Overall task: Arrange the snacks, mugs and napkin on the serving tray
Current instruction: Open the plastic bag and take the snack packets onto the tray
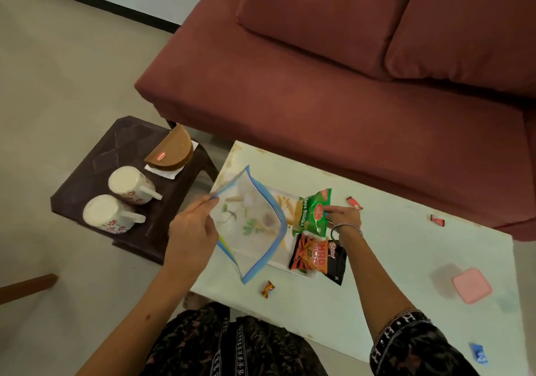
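Note:
My left hand (193, 225) pinches a corner of a clear plastic bag with blue edges (249, 225), held up over the left part of a white serving tray (280, 259) on the pale table. My right hand (345, 216) pinches a green Soya Sticks packet (314, 212) at the tray's far right side. An orange and black snack packet (317, 258) lies on the tray's near right corner. Two white mugs with red flowers (132, 184) (107, 214) stand on a dark side table (95, 158) to the left. A white napkin (165, 171) lies there under a brown half-round holder (171, 151).
Small wrapped sweets lie loose on the pale table (377, 259): red ones (354, 202) (437, 220), an orange one (268, 288) and a blue one (478, 357). A pink square lid (472, 285) sits at the right. A dark red sofa (319, 91) stands behind the table.

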A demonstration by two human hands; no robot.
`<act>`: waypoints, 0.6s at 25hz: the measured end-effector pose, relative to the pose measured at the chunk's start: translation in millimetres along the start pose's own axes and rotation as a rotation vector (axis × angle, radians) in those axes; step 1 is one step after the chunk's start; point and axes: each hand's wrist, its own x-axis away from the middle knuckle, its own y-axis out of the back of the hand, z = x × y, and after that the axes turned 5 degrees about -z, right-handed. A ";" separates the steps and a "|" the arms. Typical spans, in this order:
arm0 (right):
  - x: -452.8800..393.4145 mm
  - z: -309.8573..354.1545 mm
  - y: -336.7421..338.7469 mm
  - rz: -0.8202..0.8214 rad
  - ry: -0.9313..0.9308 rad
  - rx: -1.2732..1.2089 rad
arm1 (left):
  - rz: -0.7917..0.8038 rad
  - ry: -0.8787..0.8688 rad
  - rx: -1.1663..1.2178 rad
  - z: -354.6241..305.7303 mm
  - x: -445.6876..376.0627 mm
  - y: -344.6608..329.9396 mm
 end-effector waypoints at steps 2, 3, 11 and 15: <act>-18.7 -9.9 -14.1 0.065 -0.070 0.041 | -0.005 -0.026 0.007 0.5 2.9 -1.7; -27.6 -15.6 -17.8 0.101 -0.094 0.093 | -0.010 -0.034 0.010 1.1 3.9 -3.5; -53.5 -23.4 -4.8 -0.107 -0.266 0.296 | 0.024 -0.078 0.037 0.6 12.3 -17.4; -57.8 -29.7 -2.4 -0.035 -0.263 0.382 | 0.070 -0.081 0.044 -2.8 14.2 -17.9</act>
